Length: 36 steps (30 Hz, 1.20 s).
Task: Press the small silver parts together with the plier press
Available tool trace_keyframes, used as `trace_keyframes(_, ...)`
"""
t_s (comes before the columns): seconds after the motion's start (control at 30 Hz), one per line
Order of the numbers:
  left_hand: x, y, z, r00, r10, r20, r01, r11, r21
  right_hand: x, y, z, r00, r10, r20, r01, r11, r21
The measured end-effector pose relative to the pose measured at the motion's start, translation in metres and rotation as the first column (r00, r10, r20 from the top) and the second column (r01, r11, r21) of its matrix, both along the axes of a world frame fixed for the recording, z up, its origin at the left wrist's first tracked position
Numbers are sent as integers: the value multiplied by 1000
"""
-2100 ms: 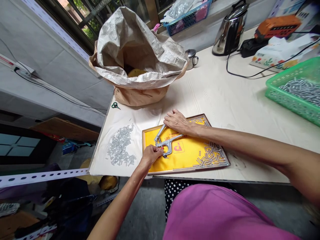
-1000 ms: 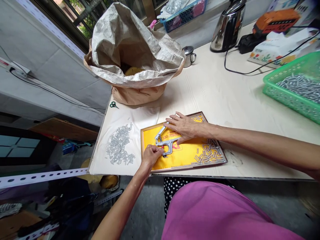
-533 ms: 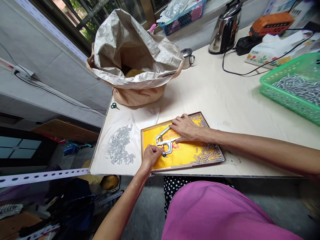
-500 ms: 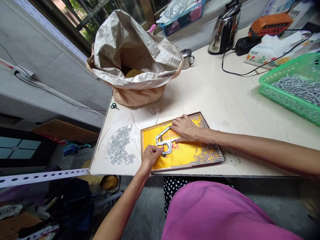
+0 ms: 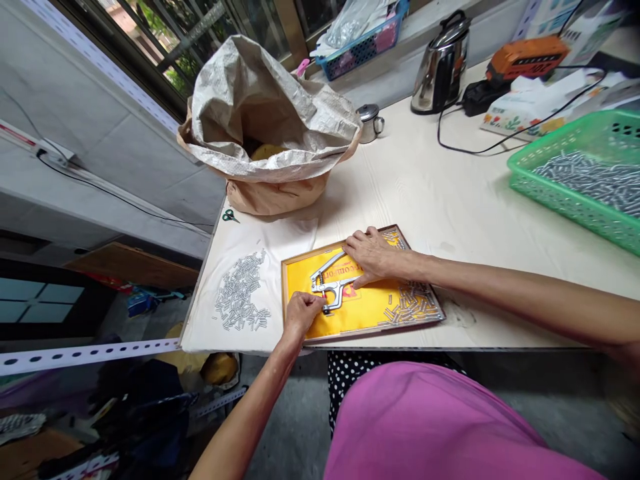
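Note:
A silver plier-like press tool lies on a yellow tray with a wooden rim near the table's front edge. My right hand rests on the tool's handles, fingers curled over them. My left hand is pinched at the tool's jaw, holding something too small to name. A pile of small metal tubes lies in the tray's right corner. More small metal tubes are scattered on a white cloth left of the tray.
A large woven sack stands open behind the cloth, small green scissors beside it. A green basket of metal tubes sits at the right. A kettle, a small steel cup, a cable and boxes are at the back.
My right hand has shifted slightly on the tool's handles and the handles have come a little closer together. My left hand stays pinched at the jaw. The view has drifted.

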State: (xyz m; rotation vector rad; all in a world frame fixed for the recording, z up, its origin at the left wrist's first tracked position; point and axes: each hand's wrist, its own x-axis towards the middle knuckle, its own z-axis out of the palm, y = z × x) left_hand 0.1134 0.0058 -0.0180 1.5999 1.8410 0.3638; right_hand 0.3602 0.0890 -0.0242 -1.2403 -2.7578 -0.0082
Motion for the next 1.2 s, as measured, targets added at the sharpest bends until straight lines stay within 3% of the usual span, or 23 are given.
trace_keyframes(0.1,8,-10,3,991,-13,-132,42,976,213,-3,1,4,999,9,31,-7,998,-59)
trace_keyframes(0.23,31,-13,8,933,-163,-322,297,853,430,-5,-10,14,998,55,35,-54,998,-17)
trace_keyframes(0.33,48,1,8,861,-297,-414,463,795,393,-6,-23,20,997,79,-4,-78,996,43)
trace_keyframes(0.43,59,16,9,813,-383,-439,530,798,286,-6,-32,19,998,59,-1,-59,998,37)
trace_keyframes(0.6,67,22,20,788,-353,-505,518,823,232,-7,-38,10,1000,1,23,-2,1000,27)
trace_keyframes(0.77,73,20,35,763,-388,-517,529,835,153,-2,-43,5,995,93,-27,-93,996,13)
trace_keyframes(0.93,76,25,33,786,-384,-485,511,845,159,6,-46,0,994,80,-77,-79,997,13)
trace_keyframes(1.07,65,39,29,871,-360,-336,444,869,220,16,-48,-10,972,119,-203,-92,986,141)
trace_keyframes(1.2,49,52,28,945,-313,-95,324,937,132,24,-54,-17,972,174,-156,-153,979,136)
